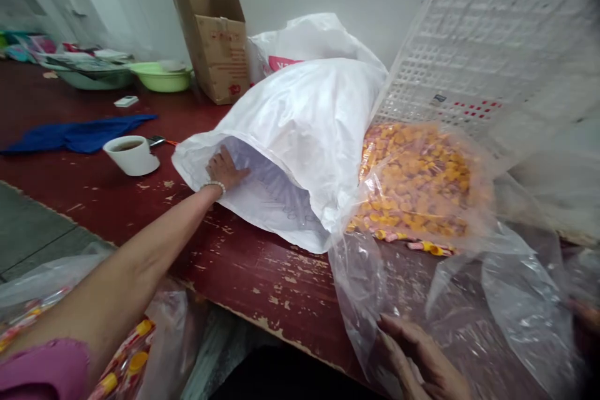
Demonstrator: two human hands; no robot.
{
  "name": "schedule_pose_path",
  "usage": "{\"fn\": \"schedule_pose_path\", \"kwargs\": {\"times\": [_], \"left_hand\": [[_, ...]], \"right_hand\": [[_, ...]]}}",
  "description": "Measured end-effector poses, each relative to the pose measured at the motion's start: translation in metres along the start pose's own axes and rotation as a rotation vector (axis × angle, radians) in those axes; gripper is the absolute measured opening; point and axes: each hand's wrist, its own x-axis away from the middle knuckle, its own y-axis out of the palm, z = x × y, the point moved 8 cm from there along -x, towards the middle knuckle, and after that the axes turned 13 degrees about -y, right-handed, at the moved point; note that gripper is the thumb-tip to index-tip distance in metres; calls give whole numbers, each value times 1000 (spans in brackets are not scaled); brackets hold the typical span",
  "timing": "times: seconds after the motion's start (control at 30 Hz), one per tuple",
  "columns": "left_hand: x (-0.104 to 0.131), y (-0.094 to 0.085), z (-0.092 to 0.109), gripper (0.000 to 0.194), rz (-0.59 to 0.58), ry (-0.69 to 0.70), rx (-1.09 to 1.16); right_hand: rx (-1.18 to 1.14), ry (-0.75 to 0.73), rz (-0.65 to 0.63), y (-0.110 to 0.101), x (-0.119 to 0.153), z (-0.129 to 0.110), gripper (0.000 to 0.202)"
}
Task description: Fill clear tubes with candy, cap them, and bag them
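Note:
My left hand [224,169], with a beaded bracelet at the wrist and a pink sleeve higher up the arm, reaches into the gaping mouth of a large white sack [300,119]. Its fingers are spread against the sack's pale inside. At the bottom right, my right hand [424,359] has its fingers closed on the loose film of a clear plastic bag [510,294]. Farther back, that film covers a heap of small orange-yellow capped pieces [417,181], some with pink bodies. The sack's right edge touches the clear film.
A white cup [134,155] of dark liquid and blue cloth [75,134] lie left on the worn red table [262,275]. Behind stand a cardboard box [220,50] and green basin [162,77]. A white crate [450,56] leans right. Blurred skin shows at the right edge.

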Motion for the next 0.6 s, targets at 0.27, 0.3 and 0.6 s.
{"fn": "schedule_pose_path", "kwargs": {"times": [0.27, 0.3, 0.6], "left_hand": [[30, 0, 11, 62, 5, 184, -96], [35, -1, 13, 59, -15, 179, -82], [107, 16, 29, 62, -239, -40, 232]], "right_hand": [[97, 121, 119, -17, -38, 41, 25], [166, 131, 122, -19, -48, 55, 29], [573, 299, 93, -33, -127, 169, 41]]}}
